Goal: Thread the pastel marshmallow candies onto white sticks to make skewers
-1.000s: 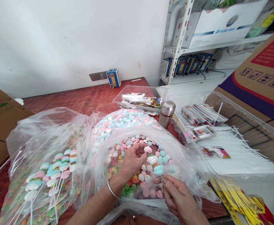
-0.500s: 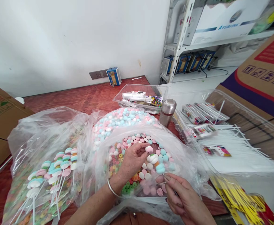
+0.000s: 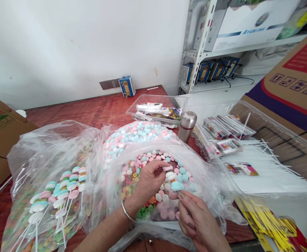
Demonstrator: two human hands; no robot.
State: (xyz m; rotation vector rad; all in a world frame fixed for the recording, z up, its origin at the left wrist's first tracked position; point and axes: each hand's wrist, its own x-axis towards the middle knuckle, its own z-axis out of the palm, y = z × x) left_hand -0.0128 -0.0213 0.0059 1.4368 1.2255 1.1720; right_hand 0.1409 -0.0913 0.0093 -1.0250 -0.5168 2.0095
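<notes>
My left hand (image 3: 152, 180) pinches a pink candy piece (image 3: 167, 168) between thumb and fingers, at the upper end of a candy skewer (image 3: 176, 185). White, orange, blue and pink pieces are threaded on that skewer. Below them, my right hand (image 3: 195, 217) is closed around the skewer's lower end; its stick is mostly hidden by the fingers. Both hands are over an open clear plastic bag (image 3: 208, 175) holding loose pink, white and blue candies, with small ring-shaped candies (image 3: 144, 210) in green, orange and yellow at its left side.
Several assembled candy skewers (image 3: 70, 183) lie on a plastic bag of ring candies at left. Behind are more marshmallow-like candies (image 3: 143, 131), a clear tub (image 3: 156, 119) and a metal flask (image 3: 187, 126). White sticks (image 3: 269, 171) fill a bin at right. Cardboard boxes (image 3: 1, 143) flank the table.
My right hand has moved left and slightly up, bringing the skewer closer under my left hand. The pink piece in my left fingers now looks tilted flatter. The bags stay in place.
</notes>
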